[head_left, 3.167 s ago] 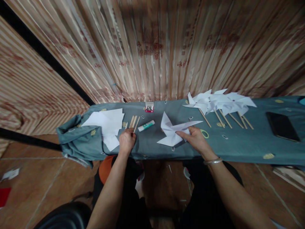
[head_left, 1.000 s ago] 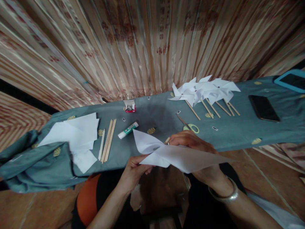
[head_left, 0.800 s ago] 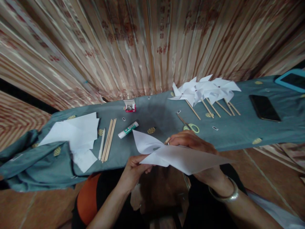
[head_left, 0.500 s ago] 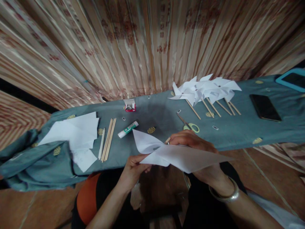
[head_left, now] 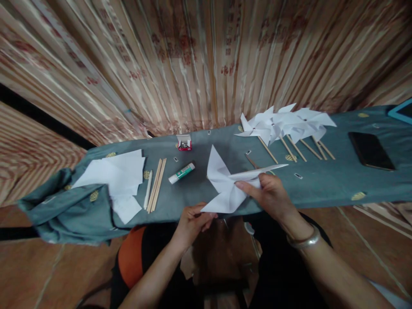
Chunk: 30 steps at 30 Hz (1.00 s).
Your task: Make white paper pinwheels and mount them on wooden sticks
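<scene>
A white paper pinwheel [head_left: 225, 186] is held between both hands over the front edge of the cloth-covered table. My right hand [head_left: 273, 197] grips it from the right, with the thumb near its centre. At the pinwheel's lower left tip, the fingers of my left hand [head_left: 195, 221] pinch the paper. Behind it lie scissors [head_left: 252, 161], mostly hidden by the paper. A green and white glue stick [head_left: 182, 173] rests to the left of the pinwheel, and a small open red box [head_left: 184, 143] of shiny metal pins stands farther back.
Several finished pinwheels [head_left: 283, 122] on wooden sticks lie at the back right, near a black phone [head_left: 370, 150]. On the left are loose wooden sticks [head_left: 157, 184], a white pencil-like stick [head_left: 148, 189] and white paper sheets [head_left: 119, 174]. A curtain [head_left: 206, 64] hangs behind the table.
The pinwheel has turned from nearly edge-on to face upward. My right hand has shifted, its thumb now on the front of the paper. The view has swung slightly left.
</scene>
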Each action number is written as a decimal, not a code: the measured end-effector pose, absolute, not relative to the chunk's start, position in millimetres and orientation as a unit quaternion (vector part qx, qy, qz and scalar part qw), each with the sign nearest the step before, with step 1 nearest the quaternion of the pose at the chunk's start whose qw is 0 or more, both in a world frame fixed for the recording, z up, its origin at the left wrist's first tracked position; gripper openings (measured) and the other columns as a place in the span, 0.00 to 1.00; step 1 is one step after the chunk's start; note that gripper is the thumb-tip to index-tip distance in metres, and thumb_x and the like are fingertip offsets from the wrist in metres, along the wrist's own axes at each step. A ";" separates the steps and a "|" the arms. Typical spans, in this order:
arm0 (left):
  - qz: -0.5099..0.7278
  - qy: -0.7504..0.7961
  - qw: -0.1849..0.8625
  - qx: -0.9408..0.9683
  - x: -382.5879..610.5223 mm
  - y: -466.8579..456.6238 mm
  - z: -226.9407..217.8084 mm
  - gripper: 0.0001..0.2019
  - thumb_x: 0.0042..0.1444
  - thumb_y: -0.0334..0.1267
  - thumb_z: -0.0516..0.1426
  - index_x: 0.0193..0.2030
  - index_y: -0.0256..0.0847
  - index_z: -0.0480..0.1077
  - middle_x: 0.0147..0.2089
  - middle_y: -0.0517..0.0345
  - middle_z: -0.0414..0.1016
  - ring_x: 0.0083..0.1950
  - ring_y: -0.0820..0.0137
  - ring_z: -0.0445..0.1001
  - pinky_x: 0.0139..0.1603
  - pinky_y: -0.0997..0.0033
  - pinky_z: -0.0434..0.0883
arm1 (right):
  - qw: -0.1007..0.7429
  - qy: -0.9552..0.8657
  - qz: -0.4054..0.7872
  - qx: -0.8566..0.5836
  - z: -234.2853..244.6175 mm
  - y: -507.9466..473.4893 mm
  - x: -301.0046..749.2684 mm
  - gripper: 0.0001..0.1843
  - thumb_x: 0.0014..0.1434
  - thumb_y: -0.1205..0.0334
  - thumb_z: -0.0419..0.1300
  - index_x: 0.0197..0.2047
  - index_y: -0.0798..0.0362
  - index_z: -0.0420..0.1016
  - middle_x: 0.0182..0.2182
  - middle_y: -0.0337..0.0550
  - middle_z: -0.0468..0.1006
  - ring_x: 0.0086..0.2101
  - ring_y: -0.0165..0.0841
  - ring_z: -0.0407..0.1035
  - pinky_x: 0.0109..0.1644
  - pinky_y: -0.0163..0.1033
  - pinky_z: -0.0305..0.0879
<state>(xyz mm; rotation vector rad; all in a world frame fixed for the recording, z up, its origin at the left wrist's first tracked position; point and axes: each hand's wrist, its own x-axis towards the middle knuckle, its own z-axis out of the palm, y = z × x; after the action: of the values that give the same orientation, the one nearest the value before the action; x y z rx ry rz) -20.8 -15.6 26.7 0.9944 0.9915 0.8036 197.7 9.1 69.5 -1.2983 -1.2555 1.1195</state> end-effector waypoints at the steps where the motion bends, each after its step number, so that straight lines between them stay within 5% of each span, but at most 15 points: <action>1: 0.366 0.447 0.689 0.437 -19.4 -16.4 26.1 0.16 0.47 0.49 0.67 0.26 0.35 0.77 0.21 0.63 0.63 0.20 0.80 0.55 0.22 0.75 0.49 | 0.482 -0.499 0.485 -0.532 66.0 12.2 198.4 0.16 0.48 0.49 0.70 0.35 0.52 0.83 0.33 0.45 0.85 0.32 0.38 0.77 0.38 0.42 0.75; 7: 0.392 0.467 0.677 0.412 -16.6 -23.5 24.1 0.20 0.43 0.53 0.67 0.24 0.35 0.76 0.15 0.66 0.58 0.18 0.81 0.51 0.22 0.74 0.47 | 0.463 -0.435 0.555 -0.538 49.1 25.3 193.2 0.27 0.37 0.43 0.74 0.36 0.55 0.82 0.37 0.48 0.85 0.35 0.40 0.78 0.44 0.45 0.74; 15: 0.433 0.497 0.686 0.308 -14.6 -44.2 17.8 0.18 0.34 0.48 0.70 0.26 0.34 0.79 0.14 0.65 0.62 0.17 0.82 0.50 0.22 0.74 0.44 | 0.339 -0.510 0.571 -0.547 42.3 43.4 185.6 0.26 0.33 0.44 0.73 0.30 0.57 0.79 0.28 0.45 0.83 0.28 0.36 0.74 0.34 0.39 0.68; 23: 0.489 0.493 0.691 0.202 1.6 -73.5 14.8 0.21 0.31 0.45 0.71 0.33 0.34 0.83 0.22 0.59 0.71 0.18 0.84 0.54 0.22 0.75 0.45 | 0.146 -0.636 0.538 -0.534 51.2 65.3 183.7 0.22 0.37 0.46 0.70 0.31 0.55 0.80 0.30 0.45 0.83 0.33 0.40 0.74 0.37 0.39 0.68; 30: 0.492 0.483 0.714 0.121 8.0 -83.0 4.9 0.20 0.26 0.42 0.73 0.29 0.33 0.82 0.23 0.55 0.73 0.18 0.84 0.56 0.21 0.77 0.46 | 0.007 -0.725 0.428 -0.540 57.7 71.2 176.3 0.17 0.45 0.51 0.66 0.32 0.57 0.80 0.32 0.45 0.82 0.33 0.39 0.73 0.34 0.36 0.66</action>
<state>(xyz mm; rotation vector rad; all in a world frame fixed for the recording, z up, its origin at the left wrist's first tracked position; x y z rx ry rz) 8.0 -83.0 4.9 0.2675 1.0695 1.0909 176.3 71.2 57.7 -1.6903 -2.2672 1.3373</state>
